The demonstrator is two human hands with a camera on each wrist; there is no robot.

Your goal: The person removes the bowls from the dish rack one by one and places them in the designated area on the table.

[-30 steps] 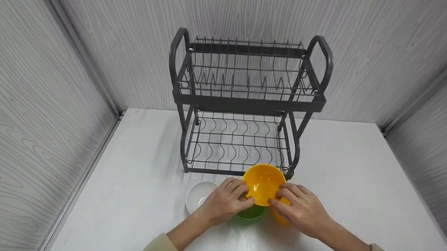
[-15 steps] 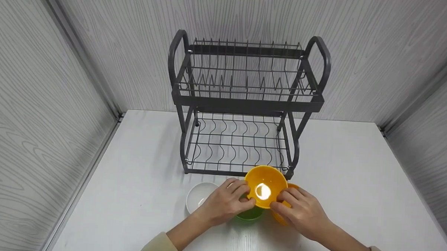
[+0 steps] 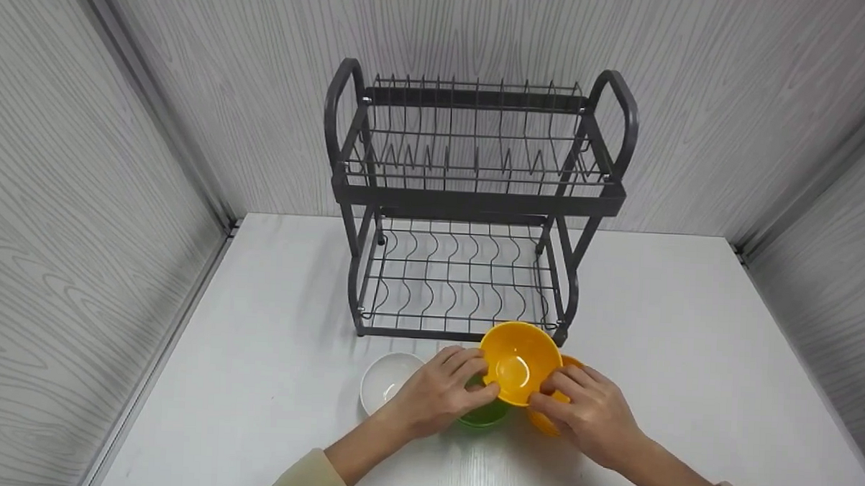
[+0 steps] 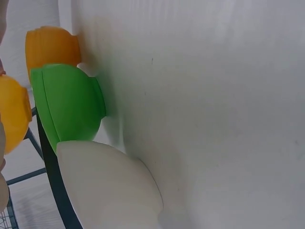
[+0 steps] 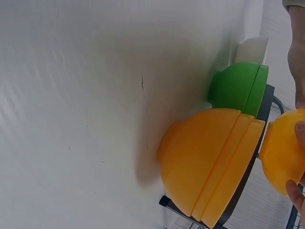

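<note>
Between both hands a yellow bowl (image 3: 520, 357) is held up, tilted so its inside faces the head camera. My left hand (image 3: 438, 394) pinches its left rim, and my right hand (image 3: 590, 414) pinches the right side. Below it on the table stand a green bowl (image 4: 69, 102), partly hidden by the left hand, and an orange-yellow stack of bowls (image 5: 209, 162), mostly behind the right hand. A white bowl (image 3: 388, 379) stands left of the green one. In the right wrist view the raised yellow bowl (image 5: 281, 148) is clear of the stack.
A dark two-tier dish rack (image 3: 477, 201) stands just beyond the bowls, its front lower bar close to the held bowl. Wire slots line both tiers. The white table (image 3: 280, 281) extends to either side, with wood-patterned panels (image 3: 103, 188) at the left, back and right.
The yellow bowl has shifted slightly to the right and toward the person, both hands moving with it and keeping their grip. More of the orange-yellow stack's rim shows behind it.
</note>
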